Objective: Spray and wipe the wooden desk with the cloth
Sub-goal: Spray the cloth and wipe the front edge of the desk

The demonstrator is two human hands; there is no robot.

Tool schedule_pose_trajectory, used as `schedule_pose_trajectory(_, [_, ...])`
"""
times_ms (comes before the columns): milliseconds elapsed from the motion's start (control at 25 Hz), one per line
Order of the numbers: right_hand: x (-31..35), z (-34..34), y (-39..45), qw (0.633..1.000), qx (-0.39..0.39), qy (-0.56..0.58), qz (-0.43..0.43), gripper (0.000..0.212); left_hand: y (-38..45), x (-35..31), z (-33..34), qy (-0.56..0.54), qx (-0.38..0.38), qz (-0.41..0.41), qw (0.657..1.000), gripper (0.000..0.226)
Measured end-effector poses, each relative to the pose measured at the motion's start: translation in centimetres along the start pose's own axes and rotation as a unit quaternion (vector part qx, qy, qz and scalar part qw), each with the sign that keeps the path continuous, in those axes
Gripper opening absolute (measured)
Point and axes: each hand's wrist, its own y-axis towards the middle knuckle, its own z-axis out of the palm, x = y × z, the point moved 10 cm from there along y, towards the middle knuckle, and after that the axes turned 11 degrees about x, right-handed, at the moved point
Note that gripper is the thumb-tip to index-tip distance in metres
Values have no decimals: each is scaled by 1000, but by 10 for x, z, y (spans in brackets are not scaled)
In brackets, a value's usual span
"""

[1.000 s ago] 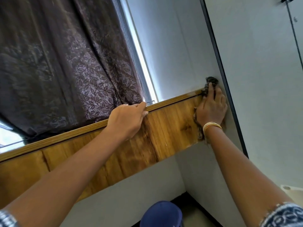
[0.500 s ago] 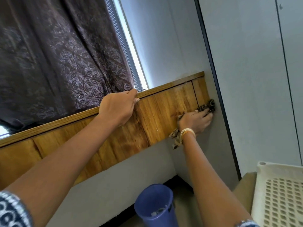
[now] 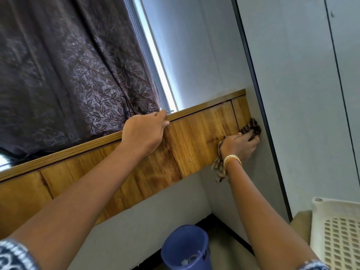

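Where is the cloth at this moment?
In the head view, the cloth is at right, bunched under the right hand against the wooden desk's right end, beside the grey panel.

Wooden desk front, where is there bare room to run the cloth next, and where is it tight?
Bare wood runs on the desk between the left hand and right hand, and leftward below the left forearm. It is tight at the right end, where the cloth is bunched against the grey wall.

Both forearms bare. Short blue-and-white patterned fabric sleeves (image 3: pixel 13 256) at both upper arms. Thin gold metal bangles (image 3: pixel 231 160) encircle the right wrist.
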Motion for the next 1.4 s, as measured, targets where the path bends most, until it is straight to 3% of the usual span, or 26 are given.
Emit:
schedule_pose_trajectory(80, [22,8,-15,999,11,-23,-36,55,0,2,0,0,2,-5,1000,32])
schedule_pose_trajectory(120, [48,18,-29,991,14,-53,-123,56,-1,1,-1,-2,1,-5,1000,32])
schedule_pose_trajectory(240, [128,41,-64,903,41,-142,-404,55,-2,-1,-2,-6,-1,-5,1000,30])
schedule_pose_trajectory(320, [146,36,-43,863,52,-171,-472,53,-2,-1,-2,-3,0,-8,1000,30])
schedule_pose_trajectory(520, [104,3,37,928,19,-144,-343,56,-2,-1,-2,-4,0,-8,1000,30])
schedule_pose_trajectory(640, [63,3,30,950,-7,-145,-275,53,-1,-1,-1,5,0,-11,1000,30])
schedule_pose_trajectory(760, [19,4,8,987,-17,-51,-148,51,0,0,-3,9,7,-24,1000,31])
schedule_pose_trajectory(840, [19,10,-24,992,-28,-31,-120,50,-4,0,-2,15,18,-25,999,34])
schedule_pose_trajectory(1000, [57,44,-121,959,21,-101,-263,54,0,0,-4,-15,57,-36,998,35])
schedule_pose_trajectory(1160, [77,90,-242,880,92,-119,-451,51,-60,8,7,25,84,8,996,59])
schedule_pose_trajectory(1280, [76,103,-275,887,112,-133,-428,54,-154,68,18,113,83,11,990,62])
schedule_pose_trajectory(1400, [86,114,-315,896,128,-135,-403,54,-249,152,14,131,95,-52,986,69])
